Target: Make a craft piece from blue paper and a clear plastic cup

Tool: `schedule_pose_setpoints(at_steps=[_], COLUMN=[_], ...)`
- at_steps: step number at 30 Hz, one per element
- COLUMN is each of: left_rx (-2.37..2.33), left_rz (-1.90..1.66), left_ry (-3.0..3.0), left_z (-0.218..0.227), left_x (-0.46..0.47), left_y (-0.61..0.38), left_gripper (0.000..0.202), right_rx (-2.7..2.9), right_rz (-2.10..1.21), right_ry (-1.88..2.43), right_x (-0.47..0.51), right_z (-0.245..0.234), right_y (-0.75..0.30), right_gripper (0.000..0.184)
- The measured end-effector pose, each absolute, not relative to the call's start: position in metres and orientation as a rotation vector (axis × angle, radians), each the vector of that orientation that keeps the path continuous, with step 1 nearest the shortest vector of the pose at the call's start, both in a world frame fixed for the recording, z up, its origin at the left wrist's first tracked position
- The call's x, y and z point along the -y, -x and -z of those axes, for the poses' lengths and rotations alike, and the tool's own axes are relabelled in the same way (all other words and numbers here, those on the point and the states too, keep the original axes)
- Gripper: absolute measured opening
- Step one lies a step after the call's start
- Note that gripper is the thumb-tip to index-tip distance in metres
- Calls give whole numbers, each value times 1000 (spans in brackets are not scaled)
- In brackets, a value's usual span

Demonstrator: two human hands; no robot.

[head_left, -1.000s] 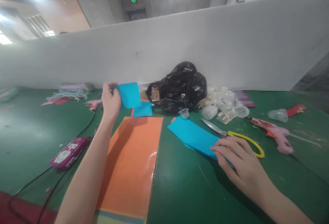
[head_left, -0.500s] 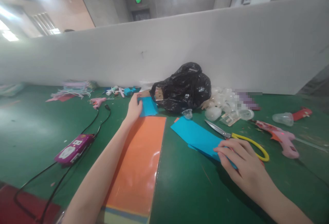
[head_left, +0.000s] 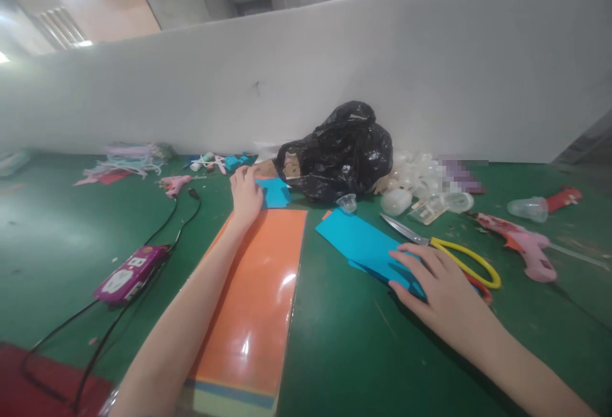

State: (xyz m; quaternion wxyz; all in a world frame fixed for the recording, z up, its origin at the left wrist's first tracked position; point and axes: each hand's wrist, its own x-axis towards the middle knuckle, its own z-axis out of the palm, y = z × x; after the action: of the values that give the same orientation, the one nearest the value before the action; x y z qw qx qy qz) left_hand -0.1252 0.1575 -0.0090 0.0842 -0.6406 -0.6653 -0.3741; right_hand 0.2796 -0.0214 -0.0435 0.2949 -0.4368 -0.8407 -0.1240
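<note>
left hand (head_left: 245, 192) lies on small blue paper pieces (head_left: 275, 192) at the far end of an orange paper stack (head_left: 255, 302); right hand (head_left: 437, 289), fingers spread, presses flat on a blue paper sheet (head_left: 361, 246) beside yellow-handled scissors (head_left: 447, 252).

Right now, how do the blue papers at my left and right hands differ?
The small blue piece at your left hand is roughly square; the large blue sheet under your right hand is oblong. The small blue piece lies at the orange paper pack's far end; the large blue sheet lies beside the scissors. Both are bright blue.
</note>
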Motion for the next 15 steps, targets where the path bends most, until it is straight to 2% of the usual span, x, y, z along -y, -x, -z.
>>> schedule_pose_setpoints(at_steps=[5, 9, 13, 15], left_rx=[1854, 1674, 1273, 971], left_rz=[1241, 1339, 1297, 1242], left_ry=[1836, 1869, 2048, 2129], left_z=[-12, -22, -28, -34], left_x=[-150, -138, -118, -104], left_y=[109, 84, 50, 32], left_gripper=[42, 36, 30, 31], right_rx=[2258, 2284, 2322, 2351], right_rz=[186, 202, 230, 220], right_ry=[1227, 1212, 1197, 1177], right_x=[23, 22, 17, 15], right_z=[48, 50, 52, 53], right_y=[-281, -285, -294, -297], right_gripper=[37, 41, 24, 24])
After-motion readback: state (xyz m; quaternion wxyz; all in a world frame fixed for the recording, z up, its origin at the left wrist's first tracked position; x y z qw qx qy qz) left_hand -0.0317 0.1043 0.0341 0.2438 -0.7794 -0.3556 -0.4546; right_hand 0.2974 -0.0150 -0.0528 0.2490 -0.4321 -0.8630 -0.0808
